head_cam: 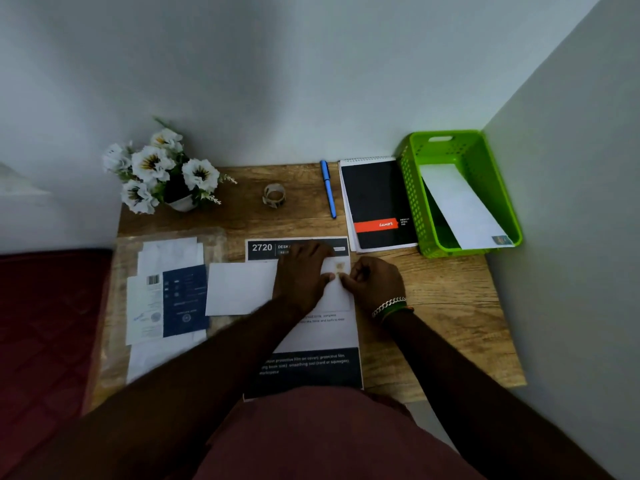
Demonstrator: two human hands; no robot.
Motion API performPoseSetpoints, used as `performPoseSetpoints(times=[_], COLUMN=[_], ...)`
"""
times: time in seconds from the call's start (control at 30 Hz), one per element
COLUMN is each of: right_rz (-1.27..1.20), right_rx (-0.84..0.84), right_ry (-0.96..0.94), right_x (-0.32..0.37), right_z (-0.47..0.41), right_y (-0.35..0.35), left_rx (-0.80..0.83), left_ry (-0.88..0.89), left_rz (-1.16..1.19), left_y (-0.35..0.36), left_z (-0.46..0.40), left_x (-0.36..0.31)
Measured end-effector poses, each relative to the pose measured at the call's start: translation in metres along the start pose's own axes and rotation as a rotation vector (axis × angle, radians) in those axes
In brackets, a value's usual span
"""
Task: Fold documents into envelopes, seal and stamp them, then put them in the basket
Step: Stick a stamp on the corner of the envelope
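Observation:
A white envelope (239, 289) lies flat on a printed sheet (304, 368) in the middle of the desk. A small brownish stamp (340, 266) sits near the envelope's right end. My left hand (304, 275) rests flat on the envelope, its fingertips beside the stamp. My right hand (375, 282), fingers curled, presses a fingertip on the envelope just below the stamp; whether it pinches anything is unclear. A green basket (408, 188) stands at the back right, with one stamped envelope (460, 206) leaning inside it. A roll of stamps (274, 195) stands at the back.
A pile of documents and envelopes (169, 299) lies on a plastic sleeve at the left. A black notepad (375, 202) and a blue pen (328, 188) lie beside the basket. A flower pot (162, 174) stands at the back left corner. Walls close the back and right.

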State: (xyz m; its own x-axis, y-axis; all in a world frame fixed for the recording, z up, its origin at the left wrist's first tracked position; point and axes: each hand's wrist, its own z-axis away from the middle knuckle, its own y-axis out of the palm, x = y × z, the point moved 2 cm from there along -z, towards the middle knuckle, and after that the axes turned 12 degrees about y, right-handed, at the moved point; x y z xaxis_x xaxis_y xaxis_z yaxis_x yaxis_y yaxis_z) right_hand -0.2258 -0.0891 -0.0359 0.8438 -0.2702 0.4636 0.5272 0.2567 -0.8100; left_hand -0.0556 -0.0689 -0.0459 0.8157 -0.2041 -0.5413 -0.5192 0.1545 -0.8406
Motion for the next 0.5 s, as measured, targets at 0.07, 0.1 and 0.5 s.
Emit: performPoseSetpoints(times=[0.07,0.1,0.5], right_rz=[-0.080,-0.133,-0.267], right_rx=[0.026,0.033,0.011], right_ry=[0.012,0.013,0.139], right_x=[-0.002,-0.003,0.001], right_z=[0.005,0.008,0.057], right_y=[-0.003,-0.005,0.012], left_rx=[-0.015,-0.057,-0.393], left_ry=[0.059,0.094,-0.517], left_rz=[0.027,0.027,0.038], left_y=[-0.003,-0.006,-0.040], left_z=[0.008,0.017,0.134], left_x=[-0.004,-0.003,0.068])
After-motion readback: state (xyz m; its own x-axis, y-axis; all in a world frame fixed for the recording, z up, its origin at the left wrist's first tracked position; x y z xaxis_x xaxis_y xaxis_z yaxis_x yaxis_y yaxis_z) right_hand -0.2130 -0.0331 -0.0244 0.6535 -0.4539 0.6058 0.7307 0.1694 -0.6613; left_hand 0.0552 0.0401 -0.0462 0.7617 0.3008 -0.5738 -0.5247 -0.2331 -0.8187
